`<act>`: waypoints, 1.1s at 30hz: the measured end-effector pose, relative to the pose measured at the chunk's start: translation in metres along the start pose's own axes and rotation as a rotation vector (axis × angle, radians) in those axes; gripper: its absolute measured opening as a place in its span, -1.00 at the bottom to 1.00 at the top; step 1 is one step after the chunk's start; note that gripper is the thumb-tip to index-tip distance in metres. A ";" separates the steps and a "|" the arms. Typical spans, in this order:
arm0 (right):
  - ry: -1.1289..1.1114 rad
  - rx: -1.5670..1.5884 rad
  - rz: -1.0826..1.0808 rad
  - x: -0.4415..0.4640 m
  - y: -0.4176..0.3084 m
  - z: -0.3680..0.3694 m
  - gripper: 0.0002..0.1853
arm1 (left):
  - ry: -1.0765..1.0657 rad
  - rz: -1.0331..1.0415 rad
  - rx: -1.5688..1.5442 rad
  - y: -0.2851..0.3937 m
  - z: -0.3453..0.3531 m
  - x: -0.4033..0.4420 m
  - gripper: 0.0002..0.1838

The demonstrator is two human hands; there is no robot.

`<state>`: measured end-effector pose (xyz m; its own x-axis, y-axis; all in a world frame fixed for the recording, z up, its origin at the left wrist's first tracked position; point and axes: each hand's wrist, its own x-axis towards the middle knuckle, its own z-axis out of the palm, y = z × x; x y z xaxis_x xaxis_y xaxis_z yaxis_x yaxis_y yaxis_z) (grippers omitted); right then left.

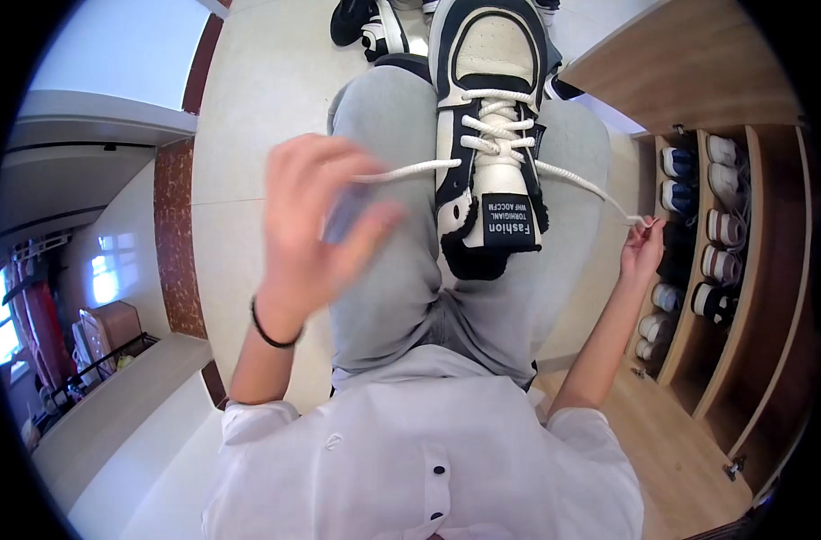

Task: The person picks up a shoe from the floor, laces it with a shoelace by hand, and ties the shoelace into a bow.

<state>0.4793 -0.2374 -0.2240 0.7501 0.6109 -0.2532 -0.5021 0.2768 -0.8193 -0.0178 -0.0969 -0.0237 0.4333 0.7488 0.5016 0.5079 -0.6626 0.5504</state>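
A cream and black sneaker [498, 54] rests across my legs, its padded tongue [509, 220] toward me. White laces [497, 130] cross the lower part, and two loose ends run out to the sides. My right hand [642, 247] pinches the tip of the lace end [583, 182] that stretches to the right. The other lace end [410, 169] runs left to the fingers of my left hand [311, 220], raised beside the shoe. Motion blurs that hand; the thumb stands away from the fingers, and the lace appears caught among them.
An open wooden shoe cabinet [754, 153] with several pairs of shoes stands on the right, its lower door [644, 450] swung out. Black and white shoes [383, 31] lie on the tiled floor [257, 72] ahead. A low ledge [131, 396] runs along the left.
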 end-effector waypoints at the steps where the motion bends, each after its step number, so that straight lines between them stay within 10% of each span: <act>1: -0.056 0.043 -0.022 0.000 -0.003 0.005 -0.78 | -0.041 0.117 0.006 0.017 0.005 0.006 -0.66; 16: -0.159 -0.197 -0.317 -0.070 -0.040 0.121 -0.73 | -0.106 0.377 0.079 0.037 0.046 0.003 -0.65; 26: -0.703 -0.650 -0.389 -0.165 -0.039 0.241 -0.71 | -0.016 0.135 0.215 0.056 0.045 -0.024 -0.58; 33: -1.014 -1.058 -0.730 -0.193 -0.031 0.294 -0.82 | 0.209 -0.237 -0.402 0.054 0.053 -0.015 -0.54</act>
<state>0.2235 -0.1461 0.0012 -0.1045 0.9128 0.3948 0.6325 0.3673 -0.6820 0.0421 -0.1432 -0.0367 0.1619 0.8873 0.4318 0.2296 -0.4595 0.8580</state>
